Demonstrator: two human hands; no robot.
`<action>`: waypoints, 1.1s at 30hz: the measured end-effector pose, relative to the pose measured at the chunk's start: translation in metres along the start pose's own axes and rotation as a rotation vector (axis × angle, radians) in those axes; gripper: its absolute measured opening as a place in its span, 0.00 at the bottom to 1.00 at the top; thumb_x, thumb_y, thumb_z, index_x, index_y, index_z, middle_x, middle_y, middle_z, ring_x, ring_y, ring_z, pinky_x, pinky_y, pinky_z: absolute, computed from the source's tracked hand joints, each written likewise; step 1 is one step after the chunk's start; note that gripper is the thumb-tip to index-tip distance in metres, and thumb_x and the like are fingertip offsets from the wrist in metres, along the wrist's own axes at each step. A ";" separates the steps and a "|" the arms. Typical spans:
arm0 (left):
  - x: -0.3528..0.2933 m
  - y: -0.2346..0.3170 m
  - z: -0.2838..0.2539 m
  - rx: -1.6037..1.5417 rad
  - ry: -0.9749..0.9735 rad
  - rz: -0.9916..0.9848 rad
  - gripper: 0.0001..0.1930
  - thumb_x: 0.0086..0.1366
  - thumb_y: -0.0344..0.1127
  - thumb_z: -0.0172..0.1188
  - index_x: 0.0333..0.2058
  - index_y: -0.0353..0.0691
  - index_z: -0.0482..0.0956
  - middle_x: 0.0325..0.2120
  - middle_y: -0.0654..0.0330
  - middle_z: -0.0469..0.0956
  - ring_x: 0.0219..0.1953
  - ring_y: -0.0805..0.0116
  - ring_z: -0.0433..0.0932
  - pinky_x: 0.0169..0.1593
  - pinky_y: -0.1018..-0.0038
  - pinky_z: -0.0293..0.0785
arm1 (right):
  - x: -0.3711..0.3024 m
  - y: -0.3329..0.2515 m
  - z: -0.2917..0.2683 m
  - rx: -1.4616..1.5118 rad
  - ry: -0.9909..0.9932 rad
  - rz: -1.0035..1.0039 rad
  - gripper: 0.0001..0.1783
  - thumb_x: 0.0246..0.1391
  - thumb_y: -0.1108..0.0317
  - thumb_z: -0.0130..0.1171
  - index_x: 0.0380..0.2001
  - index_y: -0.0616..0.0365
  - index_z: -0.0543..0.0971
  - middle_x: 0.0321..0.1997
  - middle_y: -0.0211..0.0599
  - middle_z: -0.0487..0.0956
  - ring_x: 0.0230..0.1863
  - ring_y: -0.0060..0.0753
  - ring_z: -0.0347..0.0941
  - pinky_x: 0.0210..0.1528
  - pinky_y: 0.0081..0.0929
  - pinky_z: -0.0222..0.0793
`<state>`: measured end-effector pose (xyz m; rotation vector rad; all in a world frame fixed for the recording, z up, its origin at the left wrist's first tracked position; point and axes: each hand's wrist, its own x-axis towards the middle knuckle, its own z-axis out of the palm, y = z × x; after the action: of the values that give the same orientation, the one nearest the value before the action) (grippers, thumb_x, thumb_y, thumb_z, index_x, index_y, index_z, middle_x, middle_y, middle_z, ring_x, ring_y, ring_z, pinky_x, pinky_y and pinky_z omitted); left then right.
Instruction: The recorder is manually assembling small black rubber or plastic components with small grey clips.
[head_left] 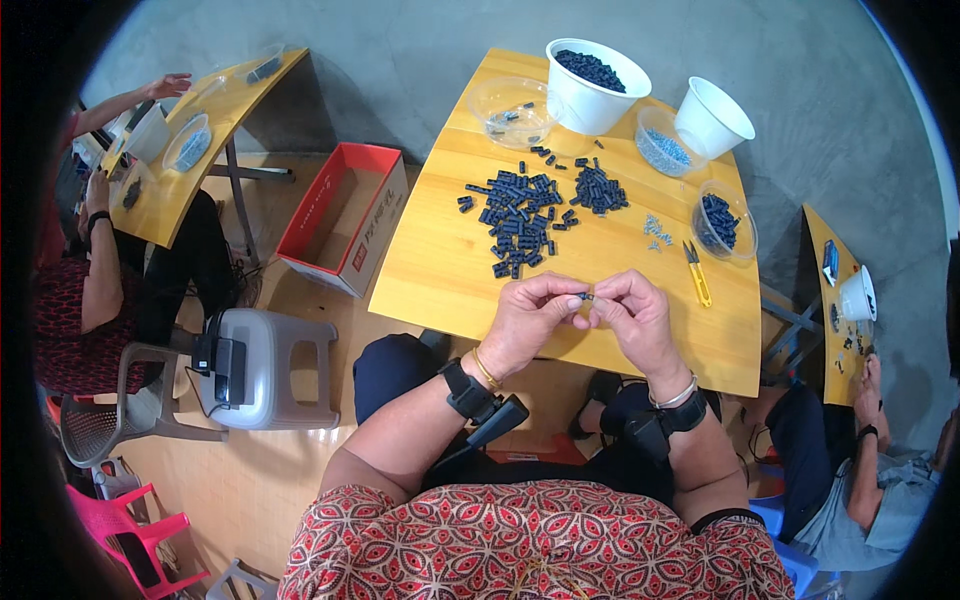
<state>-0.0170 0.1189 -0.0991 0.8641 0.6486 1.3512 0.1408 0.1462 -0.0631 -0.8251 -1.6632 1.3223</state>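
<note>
My left hand (535,312) and my right hand (637,312) meet over the near edge of the yellow wooden table (430,270). Both are closed, fingertips pinched on a small dark plastic piece (586,296), mostly hidden by the fingers. Beyond them lies a large pile of short black plastic parts (520,222), with a smaller pile of dark parts (600,190) to its right. Further right are scattered tiny light-grey pieces (655,230). Yellow-handled thread snips (698,275) rest beside my right hand, apart from it.
At the back stand a white tub (585,115) of black parts, a clear bowl (480,100), a tilted white tub (718,115) and a clear bowl of blue-grey bits (662,150). A clear bowl (750,240) of dark parts sits right. A red-rimmed box (378,235) and grey stool (265,350) stand left; people work both sides.
</note>
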 end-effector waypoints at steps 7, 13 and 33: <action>0.001 0.000 0.000 0.017 -0.005 -0.020 0.09 0.58 0.20 0.52 0.37 0.31 0.76 0.31 0.57 0.76 0.30 0.71 0.77 0.36 0.78 0.75 | -0.001 -0.001 0.000 -0.025 0.005 -0.014 0.03 0.51 0.80 0.51 0.29 0.62 0.69 0.25 0.29 0.72 0.26 0.16 0.68 0.28 0.15 0.66; 0.001 -0.001 0.003 0.053 0.009 -0.016 0.06 0.59 0.22 0.52 0.35 0.31 0.76 0.29 0.57 0.78 0.27 0.74 0.76 0.34 0.80 0.75 | -0.002 -0.002 -0.001 -0.131 0.001 -0.042 0.03 0.50 0.80 0.51 0.27 0.61 0.70 0.24 0.28 0.72 0.25 0.16 0.68 0.27 0.15 0.65; 0.004 -0.004 -0.002 0.030 -0.012 -0.078 0.07 0.59 0.24 0.53 0.38 0.31 0.75 0.30 0.58 0.77 0.26 0.74 0.75 0.33 0.81 0.74 | -0.005 0.003 0.000 -0.067 0.121 -0.019 0.04 0.53 0.77 0.51 0.34 0.64 0.72 0.26 0.28 0.72 0.28 0.16 0.69 0.29 0.15 0.69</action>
<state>-0.0160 0.1230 -0.1029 0.8614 0.6877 1.2682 0.1432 0.1422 -0.0672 -0.9085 -1.6236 1.1858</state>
